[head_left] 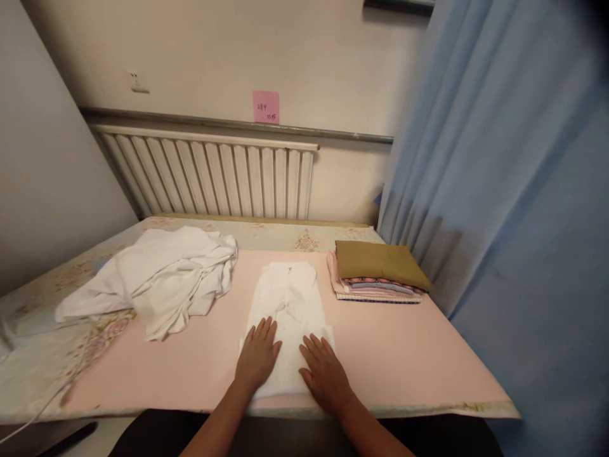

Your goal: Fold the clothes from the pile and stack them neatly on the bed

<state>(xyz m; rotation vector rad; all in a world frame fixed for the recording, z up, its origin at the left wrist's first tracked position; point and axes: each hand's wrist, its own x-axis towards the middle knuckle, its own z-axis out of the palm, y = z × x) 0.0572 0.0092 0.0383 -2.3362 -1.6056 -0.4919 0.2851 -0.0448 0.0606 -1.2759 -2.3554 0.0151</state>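
A white garment [288,295], folded into a long narrow shape, lies flat in front of me on a pink cloth [404,355]. What looks like a small tie or bow shows near its middle. My left hand [258,352] rests palm down on its left side, fingers stretched out. On the opposite side my right hand [325,371] lies flat too, its fingers spread over the fabric. Neither hand grips anything.
Rumpled white clothes [176,273] lie in a heap at the left. A stack of folded clothes, topped by an olive-brown one [378,261], sits at the right. Beyond the table's back edge is a radiator [228,174]; a blue curtain [457,171] hangs at the right.
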